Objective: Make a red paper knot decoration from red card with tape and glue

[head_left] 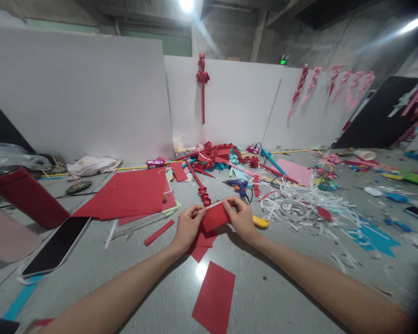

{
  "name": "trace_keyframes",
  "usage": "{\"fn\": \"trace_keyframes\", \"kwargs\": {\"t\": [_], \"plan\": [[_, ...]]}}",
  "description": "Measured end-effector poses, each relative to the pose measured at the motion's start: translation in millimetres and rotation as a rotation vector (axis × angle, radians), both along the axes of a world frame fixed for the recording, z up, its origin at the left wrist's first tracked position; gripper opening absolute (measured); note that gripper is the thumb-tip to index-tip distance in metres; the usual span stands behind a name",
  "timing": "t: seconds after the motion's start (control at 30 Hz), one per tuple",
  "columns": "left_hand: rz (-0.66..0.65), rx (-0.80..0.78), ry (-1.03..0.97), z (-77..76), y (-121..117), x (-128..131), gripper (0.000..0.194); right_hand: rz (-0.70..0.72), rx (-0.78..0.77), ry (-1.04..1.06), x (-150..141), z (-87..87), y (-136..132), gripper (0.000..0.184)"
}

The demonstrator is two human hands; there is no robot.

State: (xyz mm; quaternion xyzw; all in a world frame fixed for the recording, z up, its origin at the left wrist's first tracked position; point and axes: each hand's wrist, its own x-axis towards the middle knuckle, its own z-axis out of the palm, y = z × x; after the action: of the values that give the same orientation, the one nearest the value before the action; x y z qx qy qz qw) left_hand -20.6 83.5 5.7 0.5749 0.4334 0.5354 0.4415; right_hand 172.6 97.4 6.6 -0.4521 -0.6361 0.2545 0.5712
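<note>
Between my two hands is a small red paper piece (pixel 216 218) with a whitish strip, perhaps tape, along its top edge. My left hand (pixel 189 226) pinches its left corner, and my right hand (pixel 242 217) pinches the right one. Under it, more red paper pieces (pixel 199 246) lie on the grey floor, partly hidden by the held one. A single red paper rectangle (pixel 214 297) rests nearer to me. Just beyond my fingers stands out a red curled paper chain (pixel 204 195). To the left lies a narrow red strip (pixel 159 233).
Large red sheets (pixel 132 192), a phone (pixel 57 246) and a red bottle (pixel 28 197) are on the left. A blue glue gun (pixel 239 185), a yellow cutter (pixel 261 221), a tape roll (pixel 292 209) and tangled white strips (pixel 310 197) lie right. White panels (pixel 230 102) stand behind, with paper chains hanging.
</note>
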Motion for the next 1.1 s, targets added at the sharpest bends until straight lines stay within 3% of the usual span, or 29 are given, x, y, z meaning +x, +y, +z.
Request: {"fn": "trace_keyframes", "kwargs": {"t": [0.13, 0.23, 0.4, 0.63, 0.87, 1.03, 1.1], "plan": [[0.021, -0.012, 0.017, -2.7, 1, 0, 0.036, -0.083, 0.082, -0.081, 6, 0.3, -2, 0.025], [0.014, 0.015, 0.068, -2.6, -1, 1, 0.033, -0.156, 0.235, -0.286, 4, 3.8, -10, 0.026], [-0.016, 0.094, 0.181, 2.8, -7, 2, 0.027, 0.001, 0.284, -0.606, 1, 7.2, -18, 0.016], [0.028, 0.032, 0.14, 5.0, -5, 4, 0.028, -0.047, 0.233, -0.57, 2, 3.4, -12, 0.018], [0.051, 0.07, 0.194, 7.1, -7, 5, 0.023, -0.04, 0.226, -0.591, 1, 5.0, -13, 0.016], [0.059, 0.063, 0.154, 5.2, -6, 5, 0.023, -0.134, 0.273, -0.594, 1, 5.3, -17, 0.018], [0.07, 0.061, 0.149, 4.2, -6, 5, 0.023, -0.105, 0.307, -0.616, 1, 5.5, -20, 0.02]]}}
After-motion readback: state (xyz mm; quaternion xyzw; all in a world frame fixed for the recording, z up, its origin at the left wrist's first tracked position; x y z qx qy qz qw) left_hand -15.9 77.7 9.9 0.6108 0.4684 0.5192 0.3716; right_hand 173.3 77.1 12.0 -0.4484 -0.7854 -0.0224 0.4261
